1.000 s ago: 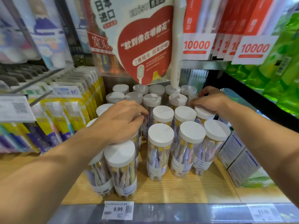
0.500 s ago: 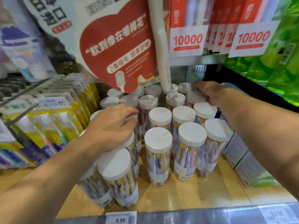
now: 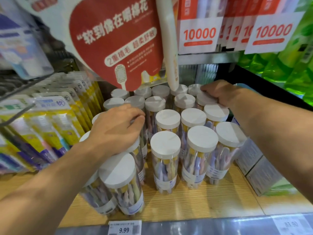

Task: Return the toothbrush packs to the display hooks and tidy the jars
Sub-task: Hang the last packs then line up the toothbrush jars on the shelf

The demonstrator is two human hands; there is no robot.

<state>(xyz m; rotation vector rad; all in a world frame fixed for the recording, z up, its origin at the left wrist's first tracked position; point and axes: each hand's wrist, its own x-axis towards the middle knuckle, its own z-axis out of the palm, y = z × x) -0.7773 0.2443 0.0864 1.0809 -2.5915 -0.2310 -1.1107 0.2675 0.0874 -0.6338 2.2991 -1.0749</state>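
Across the middle of the frame, clear plastic white-lidded toothbrush jars (image 3: 165,160) crowd a wooden shelf (image 3: 203,206). Left hand (image 3: 116,128) grips one lid; right hand (image 3: 218,94) grips another, seemingly straightening rows. Yellow toothbrush packs (image 3: 50,119) hang at left.

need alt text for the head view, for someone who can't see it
Two bare hands rest on white-lidded clear jars of toothbrushes standing on a wooden shelf: the left hand over a jar at left, the right hand on a lid at back right. Yellow toothbrush packs hang at left.
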